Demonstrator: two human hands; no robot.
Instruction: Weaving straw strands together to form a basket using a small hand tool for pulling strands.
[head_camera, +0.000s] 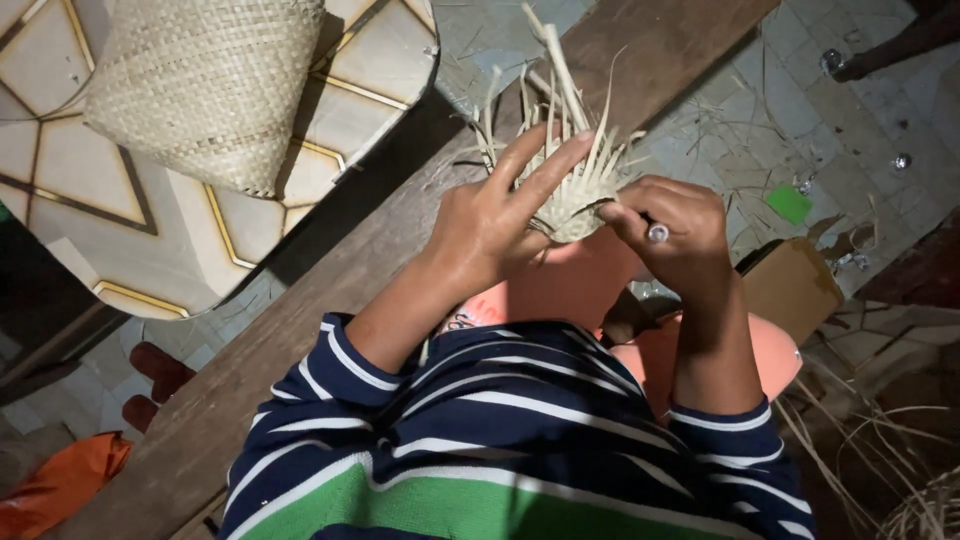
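Straw-coloured woven piece (572, 200) held between both hands.
Left hand (490, 225) presses it with fingers spread; right hand (672, 232) pinches its edge.

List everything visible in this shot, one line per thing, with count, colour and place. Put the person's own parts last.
Small unfinished woven straw piece with loose strips sticking up: one, pale tan, held between both hands at centre.
Large finished woven basket: one, pale beige, top left, on the patterned table.
Patterned table top with gold lines: one, cream, left.
Long wooden plank: one, brown, running diagonally under the arms.
Flat green piece: one, bright green, on the tiled floor at right.
Cardboard box: one, brown, right of the hands.
Orange cloth: one, bottom left corner.
Loose straw strips: many, tan, scattered on the floor at right.
Striped sleeves: navy, white and green, bottom centre.
Left hand: fingers spread over the weave.
Right hand: pinching the weave's edge.
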